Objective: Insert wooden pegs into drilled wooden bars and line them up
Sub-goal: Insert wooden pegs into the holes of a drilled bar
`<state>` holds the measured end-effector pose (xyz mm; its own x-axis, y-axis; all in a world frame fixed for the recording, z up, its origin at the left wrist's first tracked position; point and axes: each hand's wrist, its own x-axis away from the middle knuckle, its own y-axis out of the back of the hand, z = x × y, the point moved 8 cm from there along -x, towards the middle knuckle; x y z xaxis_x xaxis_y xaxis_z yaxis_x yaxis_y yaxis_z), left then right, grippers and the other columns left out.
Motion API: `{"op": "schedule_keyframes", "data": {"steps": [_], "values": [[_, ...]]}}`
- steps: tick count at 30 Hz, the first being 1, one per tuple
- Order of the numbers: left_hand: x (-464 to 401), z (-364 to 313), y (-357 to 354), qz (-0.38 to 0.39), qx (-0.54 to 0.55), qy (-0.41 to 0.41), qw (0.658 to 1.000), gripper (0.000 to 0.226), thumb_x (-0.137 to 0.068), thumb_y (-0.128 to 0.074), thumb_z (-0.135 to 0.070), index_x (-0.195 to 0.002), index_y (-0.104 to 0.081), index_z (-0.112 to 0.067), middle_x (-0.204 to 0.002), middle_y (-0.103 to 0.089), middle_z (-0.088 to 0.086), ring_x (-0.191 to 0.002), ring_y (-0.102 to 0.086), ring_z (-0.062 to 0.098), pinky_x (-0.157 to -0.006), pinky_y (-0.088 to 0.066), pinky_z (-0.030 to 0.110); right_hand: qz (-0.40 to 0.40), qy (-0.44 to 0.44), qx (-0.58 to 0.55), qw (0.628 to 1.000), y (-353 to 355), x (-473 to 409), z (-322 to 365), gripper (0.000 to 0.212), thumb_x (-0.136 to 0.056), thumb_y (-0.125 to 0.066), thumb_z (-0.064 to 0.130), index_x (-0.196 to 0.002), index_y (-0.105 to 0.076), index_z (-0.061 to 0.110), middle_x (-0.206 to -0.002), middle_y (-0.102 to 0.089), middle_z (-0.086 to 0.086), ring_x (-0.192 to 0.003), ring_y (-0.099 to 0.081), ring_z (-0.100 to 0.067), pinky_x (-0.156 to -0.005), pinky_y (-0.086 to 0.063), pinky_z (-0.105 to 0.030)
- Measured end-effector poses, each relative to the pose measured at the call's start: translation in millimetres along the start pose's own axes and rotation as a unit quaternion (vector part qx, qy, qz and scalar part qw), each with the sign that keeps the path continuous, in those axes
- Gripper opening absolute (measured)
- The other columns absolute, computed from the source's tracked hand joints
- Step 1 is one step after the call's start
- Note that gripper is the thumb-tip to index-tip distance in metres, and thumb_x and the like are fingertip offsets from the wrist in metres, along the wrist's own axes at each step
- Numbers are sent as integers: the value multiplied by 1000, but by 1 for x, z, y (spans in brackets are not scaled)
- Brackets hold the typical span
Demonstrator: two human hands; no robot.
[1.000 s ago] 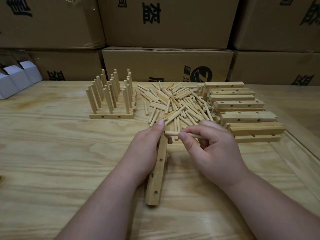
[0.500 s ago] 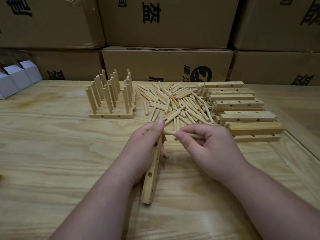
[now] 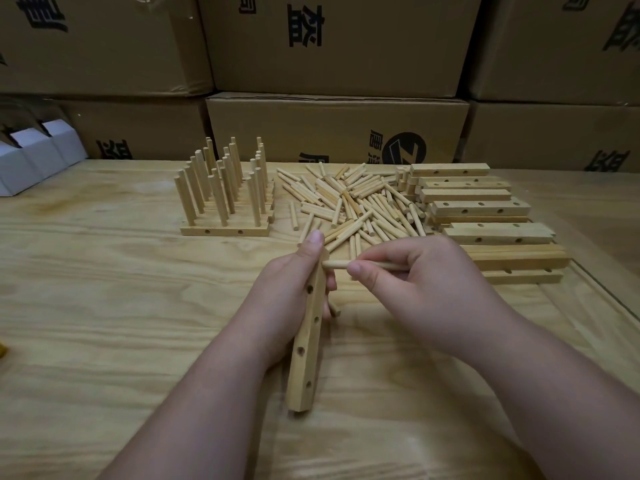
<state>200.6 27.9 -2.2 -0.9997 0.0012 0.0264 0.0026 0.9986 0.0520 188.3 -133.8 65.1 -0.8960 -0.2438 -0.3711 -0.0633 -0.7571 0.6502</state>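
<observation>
Gripping a bar (image 3: 308, 341) on edge, left hand (image 3: 294, 299); right hand (image 3: 415, 289) pinched a peg (image 3: 341, 264), tip at the bar's far end. Wooden table (image 3: 104, 323), cartons (image 3: 337, 129) beyond.

Left hand (image 3: 291, 292) grips long drilled pale wooden bar (image 3: 306, 344), pointing 12 o'clock. Right hand (image 3: 426, 292) pinches round pale wooden peg (image 3: 337, 264), tip touching bar's far end.

A light wooden desk (image 3: 104, 306) is backed by stacked brown cardboard boxes (image 3: 339, 43); white cartons (image 3: 38, 157) are seen at its far left edge.
</observation>
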Motion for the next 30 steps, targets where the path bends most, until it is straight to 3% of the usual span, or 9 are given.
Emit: {"op": "schedule_keyframes", "data": {"steps": [5,9,12,18,20,23,25,30], "values": [[-1,-1,-1,-33,-95,-13,995,73,-94,-24,-79,-66,-69,-29,-52,-65,1,-46,-60,9,-44,-43,18,-13,-11,44,999,6,1,3,13,-87,-69,49,-90,-76,38,-79,-70,25,-79,-64,4,-68,-59,-33],[-1,-2,-5,-48,-137,-34,989,72,-94,-19,-80,-69,-68,-33,-56,-68,-2,-51,-63,6,-58,-42,28,-34,14,139,990,10,3,18,24,-89,-63,52,-93,-77,33,-64,-59,26,-68,-60,4,-62,-56,-26],[-2,-1,-6,-51,-156,-38,986,73,-91,-17,-82,-71,-68,-33,-59,-68,-5,-52,-62,4,-61,-42,32,-48,41,187,980,11,3,26,26,-89,-62,52,-90,-78,31,-55,-59,17,-56,-56,-1,-54,-54,-29],[-3,2,-8,-25,-162,-30,986,75,-93,-16,-80,-70,-66,-29,-58,-68,-3,-53,-62,7,-63,-45,33,11,-43,60,997,10,-1,5,18,-88,-67,48,-91,-78,34,-71,-67,22,-77,-61,6,-64,-51,-23],[-4,2,-9,-30,-169,-34,985,73,-94,-17,-79,-69,-66,-31,-59,-68,-4,-54,-63,7,-63,-44,33,10,-44,86,995,10,0,7,21,-89,-66,49,-93,-78,32,-73,-67,21,-74,-62,3,-66,-54,-25],[-6,3,-7,-45,-178,-36,982,72,-95,-17,-78,-71,-68,-33,-63,-69,-5,-62,-65,11,-64,-44,33,-29,10,203,979,10,3,27,24,-90,-62,49,-81,-75,31,-55,-61,13,-57,-58,-2,-55,-54,-28],[-6,2,-7,-48,-186,-38,981,71,-96,-17,-78,-73,-69,-34,-65,-70,-5,-63,-65,10,-64,-44,33,-45,26,223,973,11,4,33,26,-90,-62,48,-75,-74,30,-50,-58,12,-52,-56,-4,-52,-53,-28],[-3,2,-12,-18,-168,-26,985,71,-96,-16,-77,-67,-66,-35,-57,-68,-4,-50,-61,4,-62,-43,33,13,-37,101,994,12,-1,14,20,-89,-66,46,-87,-78,30,-72,-70,14,-71,-64,-3,-67,-59,-35]]}}
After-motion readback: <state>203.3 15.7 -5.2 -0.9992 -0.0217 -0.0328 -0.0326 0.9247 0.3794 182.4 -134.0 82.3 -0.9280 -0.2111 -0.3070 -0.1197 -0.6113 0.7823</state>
